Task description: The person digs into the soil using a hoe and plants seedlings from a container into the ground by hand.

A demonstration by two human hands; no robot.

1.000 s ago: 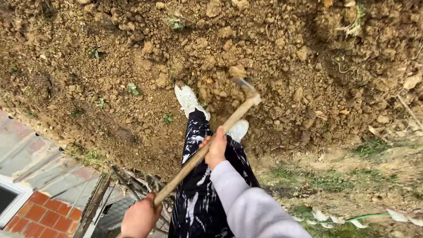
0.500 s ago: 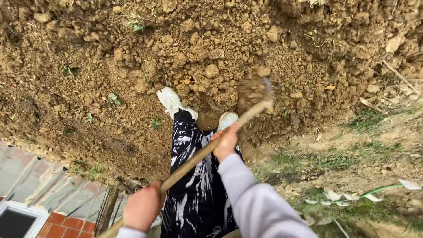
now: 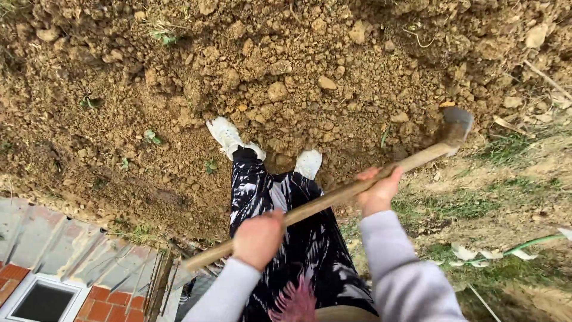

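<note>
Head view, looking down. My left hand [image 3: 257, 238] is closed around the lower end of the wooden hoe handle [image 3: 333, 197]; my right hand [image 3: 378, 189] grips it higher up. The metal hoe head [image 3: 457, 122] hangs over the edge of the loose brown soil [image 3: 286, 65], to the right of my white shoes [image 3: 226, 136].

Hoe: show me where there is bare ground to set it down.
Free: the grassy strip right of the right hand, below the hoe head. Crowded: lumpy soil ahead of the shoes, and the left hand side, where roofing borders the bank.
</note>
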